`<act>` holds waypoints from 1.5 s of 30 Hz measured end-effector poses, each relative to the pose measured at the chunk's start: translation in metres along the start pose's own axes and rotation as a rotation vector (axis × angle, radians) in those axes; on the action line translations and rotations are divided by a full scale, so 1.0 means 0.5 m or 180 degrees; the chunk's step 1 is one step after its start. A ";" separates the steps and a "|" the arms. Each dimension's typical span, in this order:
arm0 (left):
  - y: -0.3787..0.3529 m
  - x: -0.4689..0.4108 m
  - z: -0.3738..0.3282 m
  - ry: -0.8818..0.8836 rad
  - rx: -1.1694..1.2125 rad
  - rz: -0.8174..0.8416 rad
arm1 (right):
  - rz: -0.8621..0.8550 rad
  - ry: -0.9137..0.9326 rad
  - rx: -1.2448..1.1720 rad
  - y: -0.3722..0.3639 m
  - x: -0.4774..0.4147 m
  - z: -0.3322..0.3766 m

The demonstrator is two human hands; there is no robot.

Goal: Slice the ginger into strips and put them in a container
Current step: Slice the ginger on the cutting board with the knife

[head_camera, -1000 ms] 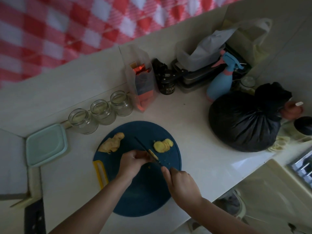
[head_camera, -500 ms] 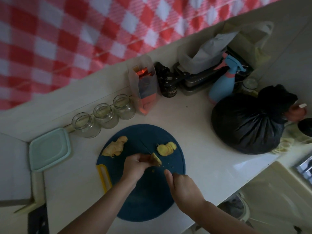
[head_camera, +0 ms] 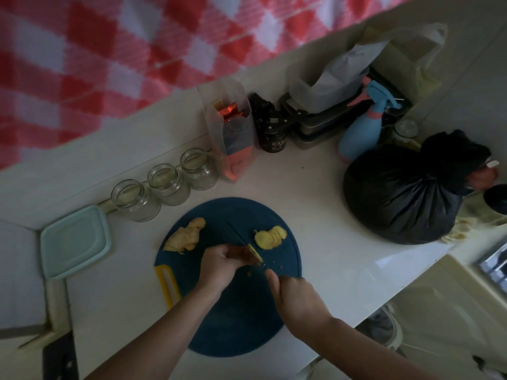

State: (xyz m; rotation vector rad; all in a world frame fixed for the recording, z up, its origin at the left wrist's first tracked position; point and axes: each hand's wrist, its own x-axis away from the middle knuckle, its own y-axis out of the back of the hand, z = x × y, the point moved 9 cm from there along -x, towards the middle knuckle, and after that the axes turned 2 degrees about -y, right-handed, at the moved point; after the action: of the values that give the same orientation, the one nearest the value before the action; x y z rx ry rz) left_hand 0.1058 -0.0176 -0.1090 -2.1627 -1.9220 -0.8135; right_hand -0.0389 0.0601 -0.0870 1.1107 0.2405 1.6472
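Lowered again, the thin dark knife [head_camera: 238, 236], gripped in the curled right hand [head_camera: 297, 300], cuts the small yellow ginger piece [head_camera: 253, 252] pinched by the left hand [head_camera: 219, 266] at the round blue cutting board's [head_camera: 247, 322] middle, with round slices [head_camera: 270, 235] near its far edge, one pale knob [head_camera: 185, 235] uncut, strips and container seemingly still ahead.

On the round blue cutting board [head_camera: 241, 319], the left grip [head_camera: 219, 266] pinches a small ginger piece [head_camera: 255, 255], and the right grip [head_camera: 297, 300] holds a knife [head_camera: 240, 239] with its blade against that piece. A pile of ginger slices [head_camera: 270, 237] lies just right of the blade, and a larger ginger chunk [head_camera: 185, 238] lies near the board's left edge. Three glass jars [head_camera: 168, 183] and a mint-green container [head_camera: 74, 241] stand on the white surface [head_camera: 315, 215] beyond.
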 end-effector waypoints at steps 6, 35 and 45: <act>-0.001 -0.003 0.002 -0.0030 -0.0044 -0.0009 | 0.0074 -0.0066 -0.0090 0.008 -0.002 0.003; 0.004 0.022 0.010 -0.0332 -0.0214 -0.0249 | 0.0217 -0.0209 -0.0443 0.043 -0.091 -0.030; 0.001 0.022 0.006 -0.0280 -0.0181 -0.0449 | 0.0069 0.0200 -0.0353 0.059 -0.040 -0.029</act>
State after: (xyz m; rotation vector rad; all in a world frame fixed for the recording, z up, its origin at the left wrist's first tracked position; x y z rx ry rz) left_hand 0.1076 -0.0064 -0.1063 -2.1485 -2.1403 -0.8180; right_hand -0.0695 0.0367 -0.0867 0.9824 0.1760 1.6957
